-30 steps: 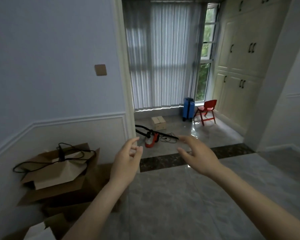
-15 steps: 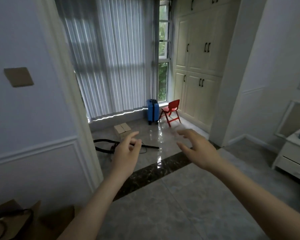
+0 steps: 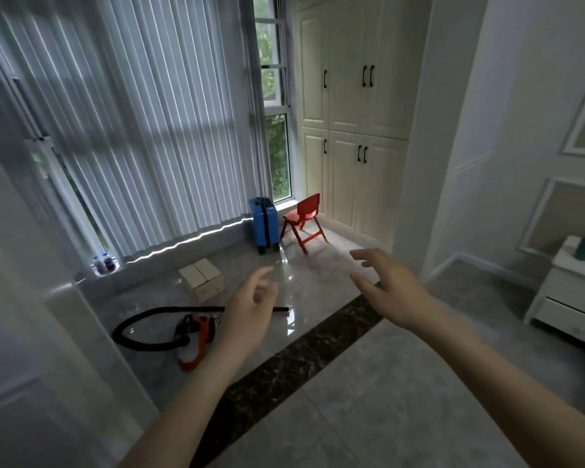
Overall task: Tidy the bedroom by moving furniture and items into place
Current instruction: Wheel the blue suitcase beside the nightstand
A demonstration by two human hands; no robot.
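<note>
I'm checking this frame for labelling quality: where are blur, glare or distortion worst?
Head view: motion blur softens the left hand and right hand; window light glares off the glossy floor near the red chair; the wide lens bends the blinds and wall edges; the foreground stays dim.

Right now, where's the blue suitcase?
In the head view the blue suitcase stands upright on the floor in the window alcove, just below the curtain's right end, with the red chair right beside it on its right.

Tiled floor [image 3: 368,400] bears suitcase [image 3: 264,224], chair [image 3: 303,221], box [image 3: 202,279], vacuum [image 3: 196,331].
</note>
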